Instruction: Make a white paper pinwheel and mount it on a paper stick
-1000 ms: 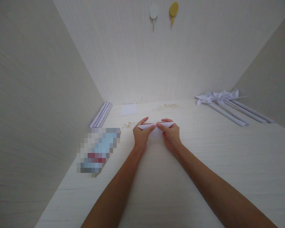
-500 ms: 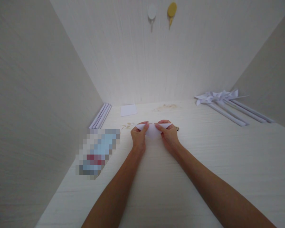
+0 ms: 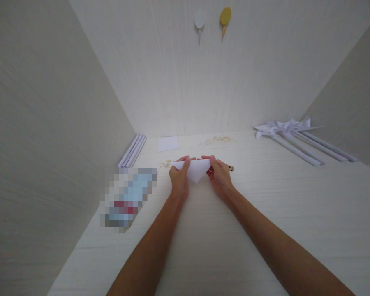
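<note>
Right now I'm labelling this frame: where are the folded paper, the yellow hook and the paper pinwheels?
folded paper (image 3: pixel 196 170), head view, middle of the white triangle
yellow hook (image 3: pixel 225 16), head view, its round top
paper pinwheels (image 3: pixel 280 126), head view, the folded heads

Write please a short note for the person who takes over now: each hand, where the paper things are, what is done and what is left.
Left hand: pinches the left corner of the folded paper.
Right hand: pinches its right corner. The paper is a white triangle, point down, held just above the desk.
Elsewhere: paper square at the back wall; paper strips in the back left corner; pinwheels on rolled sticks at the back right.
Done: the paper is folded to a triangle; several pinwheels look finished.
Left: further folds, probably; I cannot tell how many.
</note>
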Action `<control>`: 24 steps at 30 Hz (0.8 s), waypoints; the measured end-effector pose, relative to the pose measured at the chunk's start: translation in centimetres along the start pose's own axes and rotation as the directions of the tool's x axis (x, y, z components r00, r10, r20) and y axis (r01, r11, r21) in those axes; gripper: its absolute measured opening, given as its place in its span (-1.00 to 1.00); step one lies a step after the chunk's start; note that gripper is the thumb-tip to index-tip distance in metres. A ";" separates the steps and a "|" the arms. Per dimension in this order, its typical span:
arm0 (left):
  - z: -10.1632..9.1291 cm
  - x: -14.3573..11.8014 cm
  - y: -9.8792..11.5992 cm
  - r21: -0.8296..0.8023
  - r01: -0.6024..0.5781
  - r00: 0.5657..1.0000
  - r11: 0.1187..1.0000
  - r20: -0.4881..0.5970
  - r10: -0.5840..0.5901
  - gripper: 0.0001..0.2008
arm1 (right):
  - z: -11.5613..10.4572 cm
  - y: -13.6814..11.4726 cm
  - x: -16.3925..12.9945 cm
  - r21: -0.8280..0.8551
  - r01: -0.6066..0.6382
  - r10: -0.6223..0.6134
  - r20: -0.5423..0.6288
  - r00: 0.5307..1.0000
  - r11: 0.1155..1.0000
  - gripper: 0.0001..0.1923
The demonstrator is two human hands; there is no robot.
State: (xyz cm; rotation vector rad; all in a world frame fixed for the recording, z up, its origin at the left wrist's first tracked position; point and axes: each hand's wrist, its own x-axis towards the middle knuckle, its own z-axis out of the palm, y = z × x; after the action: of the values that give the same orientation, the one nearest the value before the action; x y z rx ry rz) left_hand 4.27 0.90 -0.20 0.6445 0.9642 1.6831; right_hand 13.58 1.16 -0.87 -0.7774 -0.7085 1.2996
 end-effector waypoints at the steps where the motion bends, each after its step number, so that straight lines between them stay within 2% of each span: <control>1: 0.0 -0.1 0.1 0.021 0.006 1.000 1.000 0.010 -0.006 -0.55 | -0.1 0.0 0.0 -0.017 0.002 -0.002 0.008 1.000 1.000 -0.72; 3: 0.0 -0.2 0.1 0.047 0.019 1.000 0.999 0.008 -0.019 -0.46 | -0.2 0.1 -0.1 -0.045 -0.004 0.004 0.011 1.000 0.999 -0.78; 4: 0.0 -0.2 0.0 0.053 0.013 1.000 0.999 -0.006 -0.013 -0.48 | -0.2 0.1 -0.1 -0.057 -0.010 0.011 0.007 1.000 0.998 -0.79; 8: -0.2 0.1 -0.4 0.067 -0.017 0.999 0.998 -0.048 0.020 -0.71 | -0.3 0.0 0.0 -0.050 -0.019 0.017 -0.029 0.999 0.999 -0.80; 10: -0.3 0.3 -0.5 0.053 -0.026 0.999 0.998 -0.046 0.028 -0.73 | -0.3 0.0 0.0 -0.032 -0.005 0.003 -0.038 0.999 0.999 -0.81; 15: -0.1 0.5 -0.4 0.029 -0.011 0.998 1.000 -0.069 0.013 -0.65 | -0.2 -0.1 0.1 -0.021 0.009 -0.009 -0.021 1.000 1.000 -0.74; 20: -0.1 0.8 -0.2 0.002 0.034 0.999 0.999 -0.016 -0.034 -0.53 | -0.2 -0.3 0.1 -0.005 -0.006 0.006 -0.036 0.999 1.000 -0.67; 24: -0.9 1.3 0.2 -0.009 -0.054 0.998 0.999 -0.037 0.053 -0.69 | -0.2 -0.3 0.2 -0.025 -0.002 0.002 -0.026 1.000 1.000 -0.71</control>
State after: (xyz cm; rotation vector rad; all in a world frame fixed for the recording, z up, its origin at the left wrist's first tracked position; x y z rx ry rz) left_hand 3.07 1.87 -0.53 0.6393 0.9716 1.7516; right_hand 13.98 1.27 -0.73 -0.8142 -0.7041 1.2822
